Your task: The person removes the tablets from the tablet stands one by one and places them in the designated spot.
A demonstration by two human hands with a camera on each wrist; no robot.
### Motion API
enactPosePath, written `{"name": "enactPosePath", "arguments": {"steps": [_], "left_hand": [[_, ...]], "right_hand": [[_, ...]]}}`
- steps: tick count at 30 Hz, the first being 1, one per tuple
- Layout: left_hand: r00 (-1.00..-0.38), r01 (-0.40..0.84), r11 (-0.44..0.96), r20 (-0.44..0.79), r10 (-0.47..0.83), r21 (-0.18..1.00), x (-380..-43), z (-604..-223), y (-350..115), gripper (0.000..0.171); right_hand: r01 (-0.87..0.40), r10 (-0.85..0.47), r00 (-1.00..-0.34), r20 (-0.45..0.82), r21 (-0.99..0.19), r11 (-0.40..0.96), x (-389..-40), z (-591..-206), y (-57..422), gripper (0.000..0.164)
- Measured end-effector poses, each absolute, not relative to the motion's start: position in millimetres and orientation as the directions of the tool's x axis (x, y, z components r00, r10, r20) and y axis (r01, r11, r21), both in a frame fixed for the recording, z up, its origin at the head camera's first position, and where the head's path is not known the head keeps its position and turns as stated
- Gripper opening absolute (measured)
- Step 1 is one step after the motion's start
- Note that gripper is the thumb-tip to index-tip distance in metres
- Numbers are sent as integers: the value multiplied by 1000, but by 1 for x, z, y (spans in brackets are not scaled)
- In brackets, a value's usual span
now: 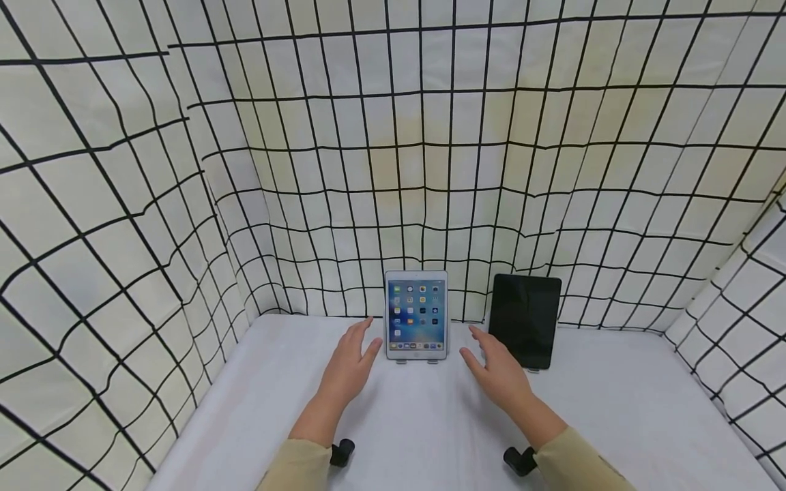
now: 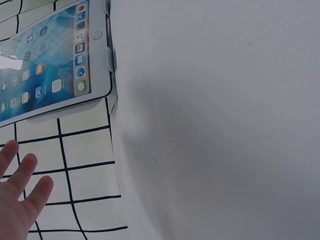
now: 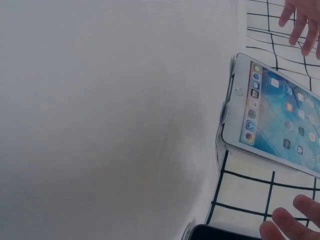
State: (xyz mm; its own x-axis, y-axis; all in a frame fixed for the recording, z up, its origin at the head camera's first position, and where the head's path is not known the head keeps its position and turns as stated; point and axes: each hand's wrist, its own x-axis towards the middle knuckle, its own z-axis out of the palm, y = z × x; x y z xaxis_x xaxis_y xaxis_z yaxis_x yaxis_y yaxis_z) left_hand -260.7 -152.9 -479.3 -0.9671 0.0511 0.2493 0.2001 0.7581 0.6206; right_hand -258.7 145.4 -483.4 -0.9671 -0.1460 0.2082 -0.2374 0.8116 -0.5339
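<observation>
A white tablet [image 1: 416, 315] stands upright on a small stand, its lit screen showing rows of app icons. To its left my left hand [image 1: 348, 365] hovers with fingers extended and nothing in it. My right hand [image 1: 500, 372] is held on the other side, fingers likewise extended and holding nothing; it overlaps the lower left edge of a black tablet [image 1: 527, 317] with a dark screen. In the left wrist view the fingers [image 2: 22, 175] are apart from the white tablet [image 2: 55, 60]. The right wrist view shows a gap between the white tablet [image 3: 275, 110] and the right fingers [image 3: 287, 222].
White cloth covers the table [image 1: 405, 423]. Behind and at both sides hang white curtains [image 1: 405, 170] with a black grid pattern. A black wrist mount [image 1: 342, 452] shows by the left sleeve, another black mount [image 1: 520, 461] by the right sleeve.
</observation>
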Motion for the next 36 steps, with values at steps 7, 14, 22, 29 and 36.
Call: {"name": "enactPosePath", "arguments": {"steps": [7, 14, 22, 29, 36], "left_hand": [[-972, 184, 751, 233, 42, 634, -267, -480, -151, 68], [-974, 168, 750, 223, 28, 640, -276, -481, -151, 60], [-981, 144, 726, 192, 16, 673, -284, -480, -148, 59], [-984, 120, 723, 179, -5, 681, -298, -479, -139, 60], [-986, 96, 691, 164, -34, 717, -309, -482, -131, 64]], "right_hand": [[-234, -149, -969, 197, -532, 814, -264, -478, 136, 71], [-225, -153, -972, 178, -522, 823, -271, -476, 130, 70], [-171, -110, -984, 139, -579, 797, -285, -476, 121, 65], [-158, -76, -986, 151, -668, 727, -296, -471, 111, 62], [-136, -28, -987, 161, -709, 692, -306, -471, 104, 62]]}}
